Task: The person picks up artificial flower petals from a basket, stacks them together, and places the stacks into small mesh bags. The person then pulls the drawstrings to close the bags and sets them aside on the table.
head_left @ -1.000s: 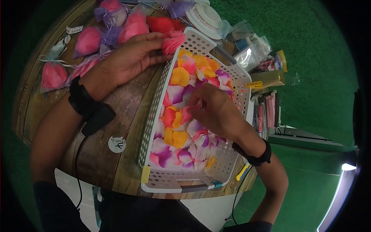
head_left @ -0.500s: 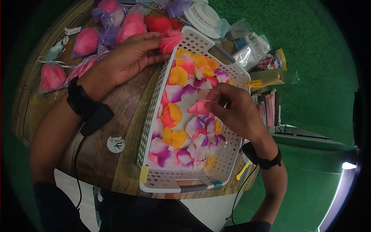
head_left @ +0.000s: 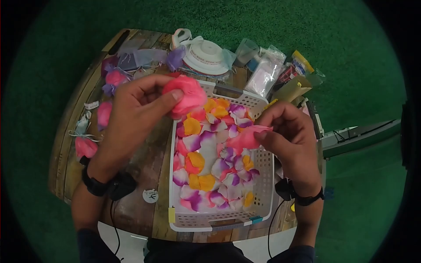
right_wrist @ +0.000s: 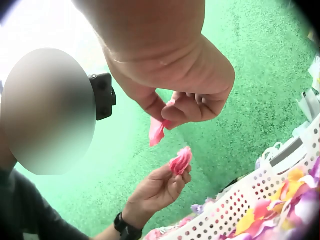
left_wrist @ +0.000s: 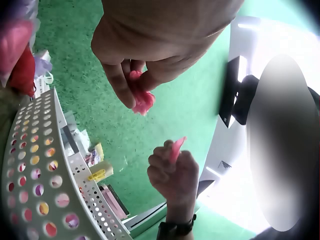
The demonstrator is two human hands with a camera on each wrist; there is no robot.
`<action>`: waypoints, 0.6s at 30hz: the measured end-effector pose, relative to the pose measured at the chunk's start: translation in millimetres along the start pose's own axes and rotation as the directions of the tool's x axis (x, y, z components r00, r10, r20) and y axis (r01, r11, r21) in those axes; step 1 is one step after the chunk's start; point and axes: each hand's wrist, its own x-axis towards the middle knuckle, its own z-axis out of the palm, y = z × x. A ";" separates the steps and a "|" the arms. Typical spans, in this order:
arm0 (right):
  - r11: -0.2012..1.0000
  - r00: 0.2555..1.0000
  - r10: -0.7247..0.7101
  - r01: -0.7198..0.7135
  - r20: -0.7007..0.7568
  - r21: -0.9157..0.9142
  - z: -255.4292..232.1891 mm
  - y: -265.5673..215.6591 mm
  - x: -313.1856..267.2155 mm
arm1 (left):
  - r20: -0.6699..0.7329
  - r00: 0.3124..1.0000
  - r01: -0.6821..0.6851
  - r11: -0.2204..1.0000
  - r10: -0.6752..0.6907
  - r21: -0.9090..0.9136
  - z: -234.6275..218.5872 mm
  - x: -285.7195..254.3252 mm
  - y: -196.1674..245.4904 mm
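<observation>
My left hand (head_left: pixel 133 114) pinches a layered bunch of pink petals (head_left: pixel 189 97) between thumb and fingers, above the basket's far left corner. In my right hand (head_left: pixel 293 142) a pink petal (head_left: pixel 245 137) is pinched by thumb and forefinger, over the basket's right side. The left wrist view shows the bunch (left_wrist: pixel 142 95) and the single petal (left_wrist: pixel 177 149) apart from each other. Below both hands stands a white perforated basket (head_left: pixel 264 173). Scattered over its bottom are loose fabric petals in orange (head_left: pixel 201 181), pink, and white with purple.
Pink-filled mesh pouches (head_left: pixel 86 146) lie along the table's left side. Behind the basket are a white ribbon roll (head_left: pixel 209 57) and clear plastic packets (head_left: pixel 265 75). A round label (head_left: pixel 150 196) is stuck on the wooden table (head_left: pixel 136 217) left of the basket.
My right hand has picked a pink petal out of the basket and lifted it. The left hand has raised the pink bunch off the rim and turned it upward. The head view has shifted.
</observation>
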 end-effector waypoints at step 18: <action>0.457 0.921 0.350 -0.327 0.171 0.827 93.8 4.1 -16.5 | -0.063 0.645 -0.599 0.556 0.762 0.576 17.0 -25.8 7.3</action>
